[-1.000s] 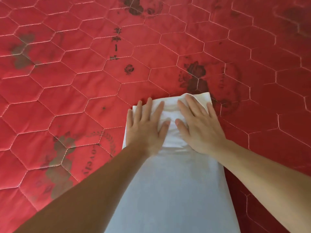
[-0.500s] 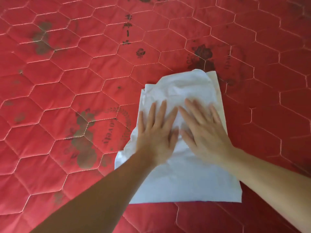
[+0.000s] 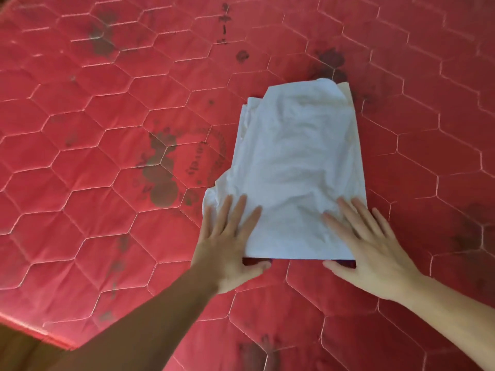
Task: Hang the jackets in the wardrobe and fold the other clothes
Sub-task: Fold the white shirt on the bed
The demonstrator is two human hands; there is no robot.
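A white garment (image 3: 294, 162), folded into a long panel, lies flat on the red quilted mattress (image 3: 93, 108). Its far end is creased and bunched, and a cream layer peeks out at the far right corner. My left hand (image 3: 227, 250) is at the near left corner and my right hand (image 3: 369, 250) at the near right corner. On both hands the fingers are spread on top of the cloth and the thumbs sit under the near edge, which is raised slightly with a shadow beneath it.
The mattress has hexagon stitching and dark printed marks. Its near left edge (image 3: 40, 336) shows at the bottom left, with a brown surface (image 3: 16, 354) below it. No other clothes or wardrobe are in view.
Both hands slid back from the middle of the garment to its near corners and moved apart. The thumbs now sit under the near edge. The view has shifted so the whole garment shows.
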